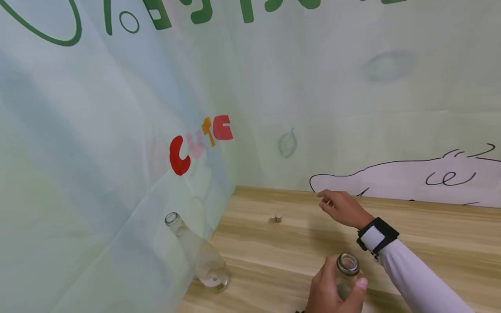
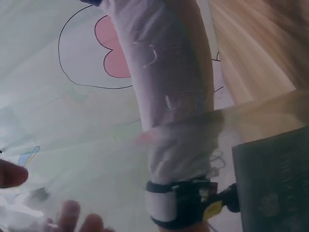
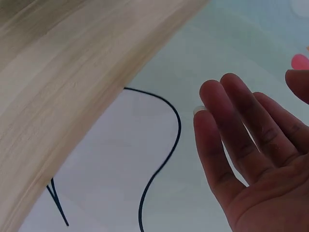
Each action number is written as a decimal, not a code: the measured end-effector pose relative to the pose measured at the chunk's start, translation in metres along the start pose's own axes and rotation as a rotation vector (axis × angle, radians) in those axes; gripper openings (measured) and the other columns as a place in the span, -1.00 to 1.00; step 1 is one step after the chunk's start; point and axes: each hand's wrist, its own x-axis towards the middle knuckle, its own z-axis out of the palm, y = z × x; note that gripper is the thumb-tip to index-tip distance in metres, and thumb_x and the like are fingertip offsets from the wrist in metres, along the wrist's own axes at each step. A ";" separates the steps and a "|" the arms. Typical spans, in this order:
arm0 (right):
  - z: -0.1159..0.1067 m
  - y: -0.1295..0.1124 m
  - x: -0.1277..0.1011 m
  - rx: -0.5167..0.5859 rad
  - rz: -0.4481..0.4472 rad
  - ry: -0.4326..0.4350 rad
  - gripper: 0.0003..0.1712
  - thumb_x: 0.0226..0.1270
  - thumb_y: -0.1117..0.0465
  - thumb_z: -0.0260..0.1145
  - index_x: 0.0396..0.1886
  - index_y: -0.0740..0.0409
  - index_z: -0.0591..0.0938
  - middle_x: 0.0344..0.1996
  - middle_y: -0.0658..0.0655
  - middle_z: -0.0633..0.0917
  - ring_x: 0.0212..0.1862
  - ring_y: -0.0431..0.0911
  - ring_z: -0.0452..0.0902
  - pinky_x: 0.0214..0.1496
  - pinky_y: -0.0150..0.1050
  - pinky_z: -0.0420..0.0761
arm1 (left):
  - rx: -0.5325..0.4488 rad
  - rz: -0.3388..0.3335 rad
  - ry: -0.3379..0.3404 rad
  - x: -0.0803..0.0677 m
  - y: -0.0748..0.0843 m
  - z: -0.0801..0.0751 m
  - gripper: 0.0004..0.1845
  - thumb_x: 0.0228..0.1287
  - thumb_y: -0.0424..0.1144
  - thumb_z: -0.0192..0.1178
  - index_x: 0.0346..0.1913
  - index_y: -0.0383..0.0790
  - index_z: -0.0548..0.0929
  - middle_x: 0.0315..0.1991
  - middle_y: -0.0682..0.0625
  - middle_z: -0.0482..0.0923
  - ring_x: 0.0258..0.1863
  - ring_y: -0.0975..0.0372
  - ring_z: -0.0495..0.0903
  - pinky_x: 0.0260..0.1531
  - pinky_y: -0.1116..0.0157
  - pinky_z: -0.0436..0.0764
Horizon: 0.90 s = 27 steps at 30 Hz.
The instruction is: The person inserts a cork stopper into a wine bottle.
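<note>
My left hand (image 1: 326, 289) grips a clear glass bottle (image 1: 347, 264), thumb on one side and fingers on the other, with the bottle's uncapped mouth facing up. In the left wrist view its fingertips (image 2: 71, 211) show at the lower left. Empty, my right hand (image 1: 342, 208) is held over the far part of the table, its fingers loosely bent in the head view. The right wrist view shows that palm with the fingers (image 3: 248, 116) extended and nothing in them. Left of the right hand, two small cork-like pieces (image 1: 278, 218) sit close together on the wood.
A second clear glass bottle (image 1: 201, 256) stands at the left by the hanging printed sheet (image 1: 129, 208). That sheet closes off the left and back sides of the wooden table (image 1: 250, 243). A strapped wrist device (image 1: 377, 237) is on the right arm.
</note>
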 end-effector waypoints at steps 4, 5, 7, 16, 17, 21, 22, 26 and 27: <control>0.017 0.007 0.013 -0.032 -0.035 -0.026 -0.75 0.36 0.34 0.33 -0.01 0.33 0.66 -0.33 0.06 0.71 -0.32 -0.13 0.61 -0.31 -0.16 0.62 | 0.027 0.026 -0.020 0.002 0.003 -0.017 -0.37 0.30 0.00 0.27 0.40 0.14 0.32 0.21 0.18 0.49 0.16 0.25 0.49 0.11 0.15 0.52; 0.023 0.008 0.016 -0.045 -0.047 -0.030 -0.77 0.34 0.34 0.34 -0.05 0.33 0.67 -0.36 0.06 0.70 -0.34 -0.13 0.60 -0.32 -0.16 0.61 | 0.037 0.054 -0.015 0.003 0.004 -0.025 -0.32 0.29 -0.03 0.23 0.45 0.11 0.28 0.29 0.15 0.44 0.23 0.19 0.45 0.17 0.08 0.48; 0.034 0.011 0.022 -0.073 -0.069 -0.049 -0.80 0.28 0.35 0.37 -0.12 0.34 0.67 -0.39 0.07 0.68 -0.37 -0.12 0.58 -0.34 -0.16 0.60 | 0.071 0.162 0.027 0.005 -0.001 -0.044 -0.28 0.29 -0.11 0.14 0.51 -0.04 0.22 0.39 0.03 0.35 0.32 0.06 0.38 0.25 -0.04 0.38; 0.074 0.012 0.042 -0.121 -0.062 -0.207 -0.66 0.23 0.34 0.43 -0.03 0.40 0.63 -0.28 0.23 0.65 -0.23 0.09 0.60 -0.20 -0.03 0.61 | 0.339 -0.200 0.193 0.019 -0.059 -0.117 -0.55 0.52 -0.16 0.05 0.40 0.02 0.41 0.34 0.08 0.39 0.36 0.16 0.31 0.28 -0.02 0.34; 0.078 0.012 0.044 -0.121 -0.054 -0.224 -0.65 0.24 0.32 0.43 -0.01 0.38 0.62 -0.27 0.22 0.65 -0.22 0.08 0.59 -0.19 -0.03 0.60 | 0.367 -0.244 0.182 0.019 -0.065 -0.120 -0.58 0.52 -0.14 0.06 0.37 0.00 0.44 0.31 0.07 0.42 0.34 0.16 0.33 0.26 -0.02 0.36; 0.093 0.007 0.055 -0.114 -0.044 -0.264 -0.63 0.27 0.27 0.43 0.04 0.33 0.62 -0.26 0.18 0.66 -0.21 0.04 0.59 -0.19 -0.06 0.61 | 0.389 -0.333 0.151 0.008 -0.085 -0.122 -0.61 0.52 -0.09 0.07 0.29 -0.11 0.52 0.24 0.01 0.49 0.29 0.11 0.40 0.23 -0.05 0.39; 0.096 0.004 0.057 -0.111 -0.051 -0.263 -0.63 0.27 0.28 0.43 0.03 0.32 0.62 -0.27 0.19 0.66 -0.23 0.03 0.60 -0.19 -0.06 0.61 | 0.385 -0.343 0.143 0.005 -0.087 -0.122 -0.61 0.52 -0.08 0.06 0.28 -0.13 0.52 0.24 -0.01 0.49 0.29 0.09 0.40 0.22 -0.07 0.39; 0.104 -0.001 0.061 -0.108 -0.080 -0.246 -0.66 0.26 0.31 0.43 0.00 0.33 0.63 -0.30 0.20 0.68 -0.25 0.02 0.62 -0.22 -0.08 0.63 | 0.349 -0.363 0.107 -0.002 -0.090 -0.116 -0.61 0.52 -0.08 0.05 0.28 -0.13 0.51 0.25 -0.01 0.48 0.30 0.08 0.39 0.23 -0.07 0.38; 0.106 -0.001 0.060 -0.106 -0.081 -0.243 -0.67 0.25 0.32 0.43 -0.01 0.34 0.64 -0.30 0.20 0.68 -0.25 0.02 0.62 -0.22 -0.09 0.63 | 0.340 -0.358 0.108 -0.003 -0.090 -0.115 -0.62 0.52 -0.10 0.05 0.27 -0.13 0.52 0.25 -0.01 0.48 0.29 0.08 0.39 0.23 -0.07 0.38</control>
